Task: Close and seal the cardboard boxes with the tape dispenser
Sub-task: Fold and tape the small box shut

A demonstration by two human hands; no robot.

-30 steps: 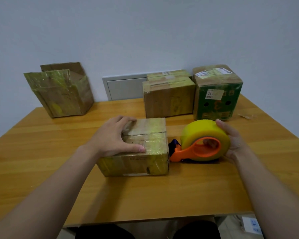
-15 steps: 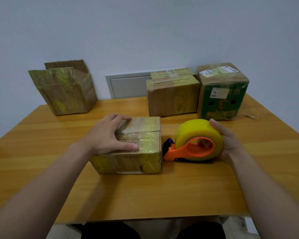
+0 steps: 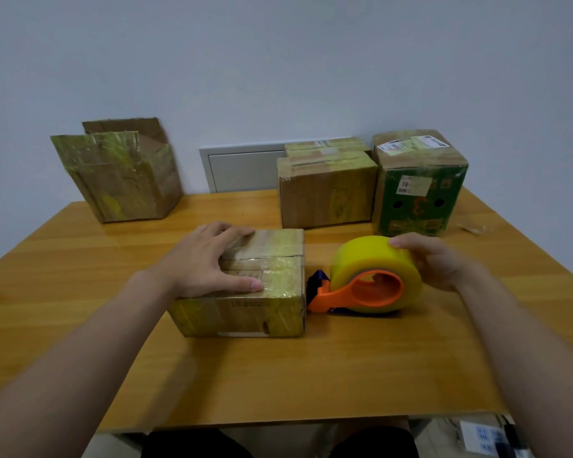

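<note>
Slid right hand (image 3: 440,264) outward on tape dispenser (image 3: 364,259), fingers curled over the roll. Just beside small box (image 3: 265,312) on table (image 3: 311,375); green box (image 3: 420,196) behind. Left hand (image 3: 205,262) flat, pressing small box.

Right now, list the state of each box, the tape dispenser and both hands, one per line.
small box: flaps shut, taped, under the left hand.
left hand: flat on the small box's top.
tape dispenser: on the table beside the small box.
right hand: holds the dispenser's roll.
back-left box: flaps open.
brown box: shut, taped.
green box: shut, taped.
</note>
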